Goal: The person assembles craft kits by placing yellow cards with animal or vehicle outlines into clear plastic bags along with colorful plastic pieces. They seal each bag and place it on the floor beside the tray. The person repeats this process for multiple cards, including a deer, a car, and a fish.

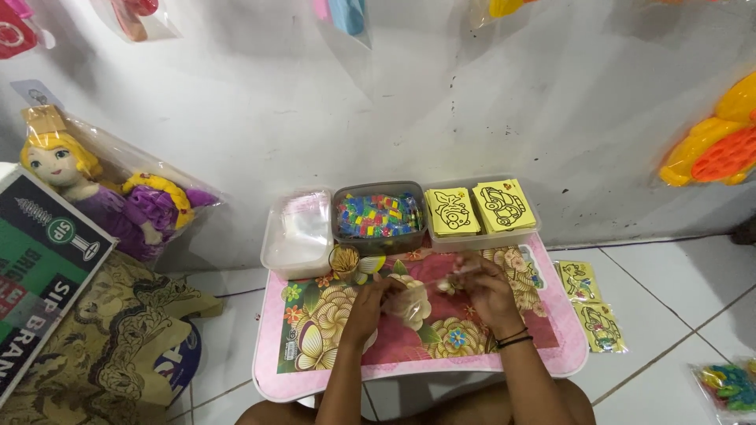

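My left hand [370, 303] and my right hand [487, 290] meet over a small pink table [311, 382] with a flower pattern. Between them they hold a clear plastic bag [409, 301]; the left hand grips its left side, the right hand pinches its upper right edge. What is inside the bag is too blurred to tell. Behind the hands, along the wall, stand three tubs: one with clear bags [298, 228], one with several small coloured pieces [378, 214], one with yellow picture cards [476, 208].
A small bundle of rubber bands [344, 259] lies near the tubs. Two packed yellow cards [591, 303] lie on the tiled floor to the right, a bag of coloured pieces [728, 386] farther right. A doll in plastic [102, 193] and a box [39, 275] are on the left.
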